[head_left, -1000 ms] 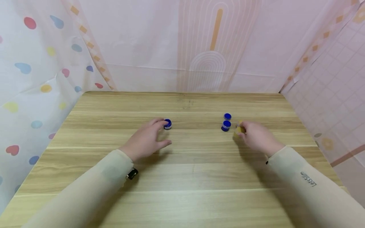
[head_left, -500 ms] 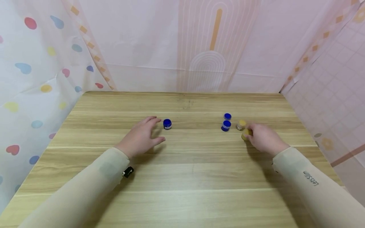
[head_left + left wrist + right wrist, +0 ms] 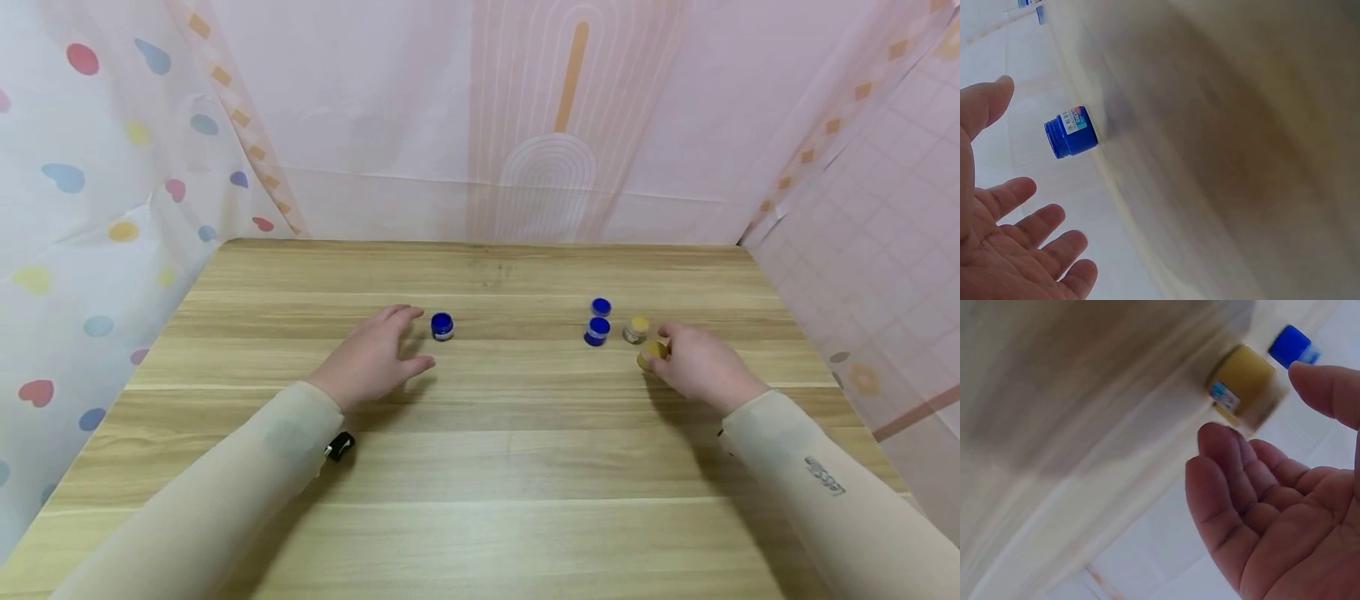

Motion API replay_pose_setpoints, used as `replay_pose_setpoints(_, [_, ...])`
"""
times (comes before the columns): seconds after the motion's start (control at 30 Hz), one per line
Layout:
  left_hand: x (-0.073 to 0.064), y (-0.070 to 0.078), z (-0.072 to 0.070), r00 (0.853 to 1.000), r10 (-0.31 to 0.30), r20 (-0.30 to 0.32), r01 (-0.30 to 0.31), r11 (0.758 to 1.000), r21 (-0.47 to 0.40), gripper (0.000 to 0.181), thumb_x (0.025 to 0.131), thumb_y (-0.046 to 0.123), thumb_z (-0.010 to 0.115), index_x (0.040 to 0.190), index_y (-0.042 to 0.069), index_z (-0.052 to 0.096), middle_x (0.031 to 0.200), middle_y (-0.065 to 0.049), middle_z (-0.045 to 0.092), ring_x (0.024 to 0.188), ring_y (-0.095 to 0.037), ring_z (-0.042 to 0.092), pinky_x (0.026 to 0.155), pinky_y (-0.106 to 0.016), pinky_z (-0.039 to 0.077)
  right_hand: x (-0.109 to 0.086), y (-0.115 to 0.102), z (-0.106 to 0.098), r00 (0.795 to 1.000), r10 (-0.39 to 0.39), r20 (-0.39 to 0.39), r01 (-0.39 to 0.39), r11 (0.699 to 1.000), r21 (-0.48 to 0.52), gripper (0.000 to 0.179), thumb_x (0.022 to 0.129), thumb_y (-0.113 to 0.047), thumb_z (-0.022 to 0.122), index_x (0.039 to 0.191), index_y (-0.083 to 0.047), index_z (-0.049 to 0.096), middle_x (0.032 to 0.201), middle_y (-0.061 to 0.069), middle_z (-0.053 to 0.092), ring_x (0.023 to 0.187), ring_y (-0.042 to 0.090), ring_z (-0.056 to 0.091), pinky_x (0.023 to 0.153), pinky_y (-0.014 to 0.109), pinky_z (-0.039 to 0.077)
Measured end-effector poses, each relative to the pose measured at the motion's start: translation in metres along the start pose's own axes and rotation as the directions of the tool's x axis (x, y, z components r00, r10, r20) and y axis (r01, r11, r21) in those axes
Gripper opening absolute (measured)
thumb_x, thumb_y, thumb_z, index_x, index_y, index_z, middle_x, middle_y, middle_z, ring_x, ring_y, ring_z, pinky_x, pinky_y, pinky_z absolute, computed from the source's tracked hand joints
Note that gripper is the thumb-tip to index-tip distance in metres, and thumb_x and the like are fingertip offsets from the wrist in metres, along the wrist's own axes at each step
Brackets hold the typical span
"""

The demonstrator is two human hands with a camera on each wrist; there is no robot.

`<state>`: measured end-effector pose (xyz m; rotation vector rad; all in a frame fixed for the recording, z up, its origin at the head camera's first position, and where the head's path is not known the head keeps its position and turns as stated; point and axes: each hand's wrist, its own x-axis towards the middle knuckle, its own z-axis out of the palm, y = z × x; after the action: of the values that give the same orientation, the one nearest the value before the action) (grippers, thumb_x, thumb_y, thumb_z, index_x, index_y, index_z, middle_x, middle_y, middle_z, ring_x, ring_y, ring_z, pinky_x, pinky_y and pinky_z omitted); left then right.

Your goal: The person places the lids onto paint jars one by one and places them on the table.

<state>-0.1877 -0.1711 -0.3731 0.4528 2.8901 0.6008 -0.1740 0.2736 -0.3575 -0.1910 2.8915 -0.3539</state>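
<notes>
An uncapped blue paint jar stands left of centre on the wooden table; its screw thread and printed label show in the left wrist view. My left hand is just left of it, thumb and fingers spread, not touching it. At the right, my right hand has its thumb and fingertips beside a yellow jar. The right wrist view shows a gap between the thumb and the yellow jar, which is partly blurred. Another small yellow-topped jar stands just behind it.
Left of the yellow jars stands a blue jar, with a smaller blue piece right behind it. A patterned sheet hangs at the back and both sides. A black object shows under the left sleeve.
My right hand has shifted right and towards me with the yellow jar, uncovering the yellow-topped jar behind, and has since loosened. My left hand has drawn back from the blue jar.
</notes>
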Motion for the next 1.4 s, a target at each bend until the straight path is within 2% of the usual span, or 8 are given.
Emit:
replay_pose_setpoints(0.17, [0.013, 0.002, -0.005, 0.998, -0.034, 0.050, 0.035, 0.999, -0.031, 0.083, 0.100, 0.046, 0.070, 0.164, 0.011, 0.031, 0.169, -0.016, 0.035, 0.153, -0.043, 0.037, 0.124, -0.062, 0.032, 0.000, -0.003, -0.005, 1.000, 0.005, -0.022, -0.005, 1.000, -0.002, 0.060, 0.103, -0.030, 0.064, 0.143, 0.012, 0.050, 0.119, 0.028, 0.070, 0.096, 0.034, 0.069, 0.084, 0.056, 0.057])
replay_pose_setpoints(0.3, [0.029, 0.005, -0.005, 0.995, -0.049, 0.088, 0.052, 0.998, -0.031, 0.085, 0.100, 0.049, 0.070, 0.165, 0.010, 0.031, 0.168, -0.016, 0.036, 0.153, -0.040, 0.038, 0.124, -0.060, 0.033, 0.000, -0.006, -0.003, 0.999, -0.009, -0.049, 0.009, 1.000, 0.002, 0.058, 0.103, -0.029, 0.064, 0.142, 0.012, 0.052, 0.114, 0.026, 0.072, 0.090, 0.030, 0.068, 0.081, 0.053, 0.057])
replay_pose_setpoints(0.63, [0.059, 0.009, -0.001, 0.985, -0.073, 0.154, 0.070, 0.997, 0.022, 0.076, 0.099, 0.040, 0.073, 0.159, 0.005, 0.041, 0.155, -0.020, 0.054, 0.141, -0.038, 0.055, 0.118, -0.055, 0.044, -0.003, -0.011, 0.002, 0.996, -0.020, -0.088, 0.021, 1.000, 0.011, 0.057, 0.102, -0.030, 0.065, 0.140, 0.011, 0.053, 0.116, 0.027, 0.069, 0.092, 0.033, 0.064, 0.085, 0.056, 0.054])
replay_pose_setpoints(0.83, [0.064, 0.011, 0.002, 0.986, -0.016, 0.168, 0.000, 0.995, 0.097, 0.049, 0.102, 0.032, 0.070, 0.140, 0.003, 0.060, 0.132, -0.016, 0.068, 0.117, -0.031, 0.066, 0.104, -0.049, 0.055, -0.004, -0.015, 0.001, 0.994, -0.027, -0.105, 0.028, 1.000, 0.009, 0.059, 0.103, -0.030, 0.064, 0.144, 0.011, 0.051, 0.133, 0.034, 0.063, 0.109, 0.042, 0.066, 0.097, 0.063, 0.052])
replay_pose_setpoints(0.93, [0.064, 0.012, 0.002, 0.986, 0.003, 0.168, -0.022, 0.993, 0.112, 0.037, 0.103, 0.029, 0.068, 0.129, 0.004, 0.065, 0.117, -0.012, 0.069, 0.100, -0.025, 0.064, 0.090, -0.042, 0.056, -0.004, -0.017, -0.001, 0.993, -0.032, -0.112, 0.035, 0.999, 0.018, 0.059, 0.103, -0.028, 0.065, 0.144, 0.011, 0.051, 0.136, 0.035, 0.060, 0.106, 0.040, 0.066, 0.095, 0.061, 0.054])
replay_pose_setpoints(1.07, [0.064, 0.014, 0.001, 0.985, -0.015, 0.175, -0.001, 0.996, 0.091, 0.031, 0.102, 0.027, 0.069, 0.123, 0.004, 0.067, 0.108, -0.009, 0.068, 0.093, -0.023, 0.060, 0.083, -0.038, 0.052, 0.001, -0.021, -0.007, 0.991, -0.056, -0.119, 0.059, 0.998, 0.024, 0.057, 0.104, -0.028, 0.064, 0.143, 0.011, 0.052, 0.135, 0.036, 0.060, 0.103, 0.041, 0.067, 0.092, 0.060, 0.055])
replay_pose_setpoints(1.17, [0.066, 0.014, 0.000, 0.983, -0.037, 0.179, 0.022, 0.996, 0.087, 0.031, 0.101, 0.028, 0.071, 0.121, 0.005, 0.067, 0.107, -0.009, 0.069, 0.092, -0.024, 0.059, 0.084, -0.039, 0.052, 0.009, -0.028, -0.015, 0.992, -0.068, -0.109, 0.070, 0.998, 0.008, 0.054, 0.105, -0.028, 0.061, 0.143, 0.010, 0.053, 0.138, 0.036, 0.058, 0.116, 0.048, 0.065, 0.100, 0.063, 0.052])
replay_pose_setpoints(1.4, [0.067, 0.012, -0.001, 0.980, -0.065, 0.186, 0.046, 0.993, 0.105, 0.031, 0.100, 0.029, 0.073, 0.119, 0.004, 0.068, 0.098, -0.008, 0.067, 0.085, -0.022, 0.057, 0.077, -0.035, 0.049, 0.042, -0.047, -0.036, 0.993, -0.115, -0.011, 0.114, 0.992, -0.055, 0.049, 0.106, -0.020, 0.059, 0.149, 0.003, 0.052, 0.143, 0.030, 0.060, 0.127, 0.046, 0.062, 0.109, 0.061, 0.048])
